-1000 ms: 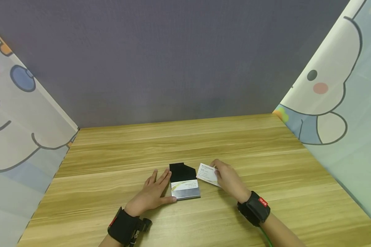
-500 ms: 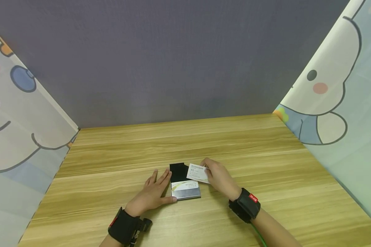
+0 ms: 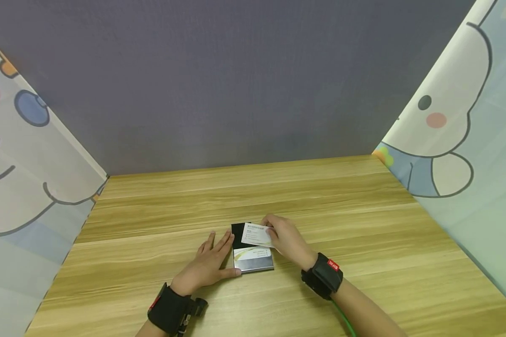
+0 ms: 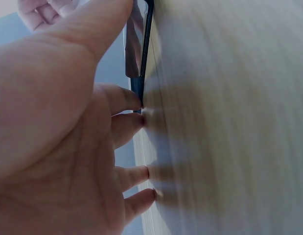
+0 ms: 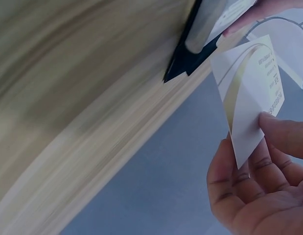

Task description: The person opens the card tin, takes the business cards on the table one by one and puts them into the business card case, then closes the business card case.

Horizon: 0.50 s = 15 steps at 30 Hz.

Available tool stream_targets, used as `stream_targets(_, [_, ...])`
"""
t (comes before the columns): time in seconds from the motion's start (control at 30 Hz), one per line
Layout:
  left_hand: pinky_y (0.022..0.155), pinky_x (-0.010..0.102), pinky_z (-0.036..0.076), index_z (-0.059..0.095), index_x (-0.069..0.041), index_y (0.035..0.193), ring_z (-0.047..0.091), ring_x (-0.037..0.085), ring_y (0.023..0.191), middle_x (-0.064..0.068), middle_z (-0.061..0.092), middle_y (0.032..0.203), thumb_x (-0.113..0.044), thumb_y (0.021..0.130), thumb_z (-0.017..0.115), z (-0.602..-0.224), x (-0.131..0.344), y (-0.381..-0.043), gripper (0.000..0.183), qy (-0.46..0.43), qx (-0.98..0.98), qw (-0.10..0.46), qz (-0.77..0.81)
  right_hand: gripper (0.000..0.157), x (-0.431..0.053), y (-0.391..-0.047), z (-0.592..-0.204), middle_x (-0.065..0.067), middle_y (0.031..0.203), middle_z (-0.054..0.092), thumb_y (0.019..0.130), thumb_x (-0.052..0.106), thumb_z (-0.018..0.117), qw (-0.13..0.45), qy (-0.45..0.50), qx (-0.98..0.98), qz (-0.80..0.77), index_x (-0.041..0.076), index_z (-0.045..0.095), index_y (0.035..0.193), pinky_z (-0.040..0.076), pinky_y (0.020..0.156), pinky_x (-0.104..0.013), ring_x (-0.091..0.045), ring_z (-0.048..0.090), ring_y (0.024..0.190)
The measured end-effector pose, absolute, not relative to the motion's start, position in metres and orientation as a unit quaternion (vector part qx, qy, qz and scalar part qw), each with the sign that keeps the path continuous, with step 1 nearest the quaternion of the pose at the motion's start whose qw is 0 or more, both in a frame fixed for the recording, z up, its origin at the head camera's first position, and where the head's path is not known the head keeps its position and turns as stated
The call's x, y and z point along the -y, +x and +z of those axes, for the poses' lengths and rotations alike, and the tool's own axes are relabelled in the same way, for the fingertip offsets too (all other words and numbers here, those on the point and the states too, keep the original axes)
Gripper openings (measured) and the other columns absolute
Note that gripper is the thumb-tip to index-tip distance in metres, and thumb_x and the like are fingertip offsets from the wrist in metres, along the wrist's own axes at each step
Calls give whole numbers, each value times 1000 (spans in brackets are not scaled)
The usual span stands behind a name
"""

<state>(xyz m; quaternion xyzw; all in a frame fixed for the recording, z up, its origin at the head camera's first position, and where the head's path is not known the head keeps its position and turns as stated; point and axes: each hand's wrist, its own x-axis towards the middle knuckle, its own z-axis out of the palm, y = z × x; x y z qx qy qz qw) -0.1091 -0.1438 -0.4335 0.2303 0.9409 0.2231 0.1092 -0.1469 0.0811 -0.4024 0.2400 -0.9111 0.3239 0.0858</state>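
A card case (image 3: 254, 265) lies opened flat on the table, its black lid (image 3: 238, 238) folded back away from the person. In its silver lower half sits a white business card (image 3: 251, 253) with a gold curve. My left hand (image 3: 208, 266) rests along the case's left side, fingers straight and spread, thumb at the front corner. Between thumb and fingers, my right hand (image 3: 287, 241) pinches another white business card (image 3: 255, 234) by its right end. That card overlaps the black lid in the head view. The right wrist view shows the pinched card (image 5: 251, 88) tilted, printed side visible.
The wood-grain table (image 3: 173, 201) stretches around both hands. A dark grey panel (image 3: 236, 84) stands at its back edge, with cartoon-printed panels (image 3: 447, 112) on both sides. Each wrist wears a black strap (image 3: 322, 275); a green cable (image 3: 343, 316) runs from the right one.
My right hand has moved left with the pinched card, from right of the case to over its black lid. The left hand and the case have stayed in place.
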Motion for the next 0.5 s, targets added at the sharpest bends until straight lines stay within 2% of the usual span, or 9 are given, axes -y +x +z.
stream_targets(0.5, [103,68,17,22,-4,144,1,49,133,17,19,152,-56,81,55,-432,145,-109,88,229,-938,116,232,20,-64,-149,-407,-6,82,66,80,-9,59,50,267,902,336,8,62,90,51,59,-32,-12,56,71])
